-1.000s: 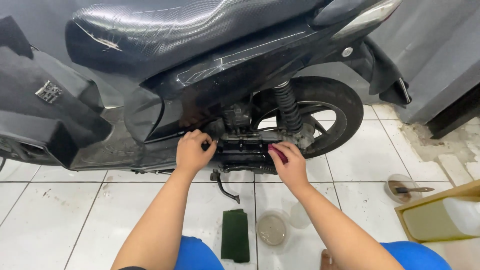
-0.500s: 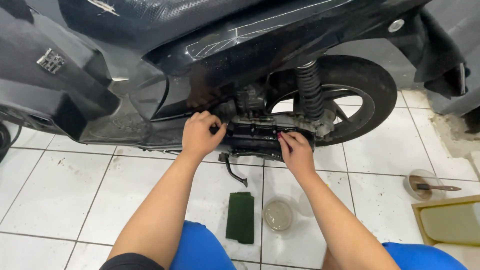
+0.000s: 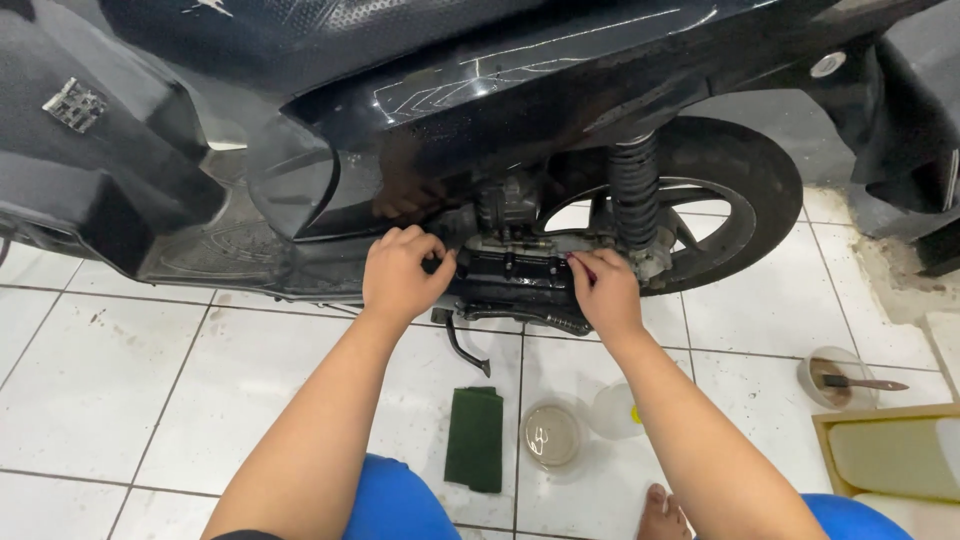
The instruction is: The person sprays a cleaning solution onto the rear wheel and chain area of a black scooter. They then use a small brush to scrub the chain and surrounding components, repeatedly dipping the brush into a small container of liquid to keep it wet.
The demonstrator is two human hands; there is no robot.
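Nearest to us, our knees in blue frame a white tiled floor (image 3: 120, 400), where a folded green cloth (image 3: 474, 438) lies just beside a round clear lid (image 3: 552, 435) and a small clear container (image 3: 612, 410). Off to our right a little cup with a brush in it (image 3: 835, 378) stands near a yellow-rimmed tray (image 3: 890, 460).

Since a second ago our view has dropped and closed in on the scooter's underside, and both hands have shifted a little: the left hand (image 3: 400, 275) has slid along to the left end of the black engine cover (image 3: 510, 270), and the right hand (image 3: 603, 290) has settled at the cover's right end. We read that as the work having narrowed to this cover, gripped from both ends.

The left fingers (image 3: 425, 245) are curled tight, pinching something small and dark at the cover's edge; what it is we cannot tell. The right fingers (image 3: 585, 265) are closed narrowly around a slim red-tipped object, pressed against the cover's right side.

The cover itself sits low under the black body panel (image 3: 500, 100), above the kickstand lever (image 3: 465, 345). Behind it rise the coiled rear shock (image 3: 635, 190) and, farther still, the rear wheel (image 3: 745, 190).
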